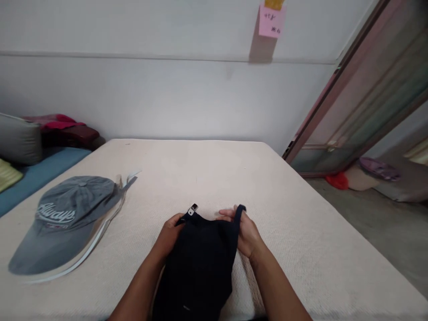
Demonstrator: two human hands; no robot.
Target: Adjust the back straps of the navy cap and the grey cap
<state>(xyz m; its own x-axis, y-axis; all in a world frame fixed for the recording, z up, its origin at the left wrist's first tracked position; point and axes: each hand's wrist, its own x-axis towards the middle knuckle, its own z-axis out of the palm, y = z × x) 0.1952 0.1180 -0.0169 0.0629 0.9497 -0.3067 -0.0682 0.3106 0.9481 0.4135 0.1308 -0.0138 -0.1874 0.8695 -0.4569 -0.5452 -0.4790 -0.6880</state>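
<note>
A navy buckle-strapped cloth piece (202, 263) is held at six o'clock over the cream cloth-covered table (200, 174). At its ten o'clock the edge is pinched by the left hand (170, 234), just beside the metal buckle (193, 209); at two, the strap (237, 223) is touched by the right hand (246, 234) (whether clamped cannot be told). Farther out, between nine and ten, a grey baseball cap (72, 214) is seen; between twelve and one, a pink note (272, 21) is taped to the wall (150, 98).
</note>
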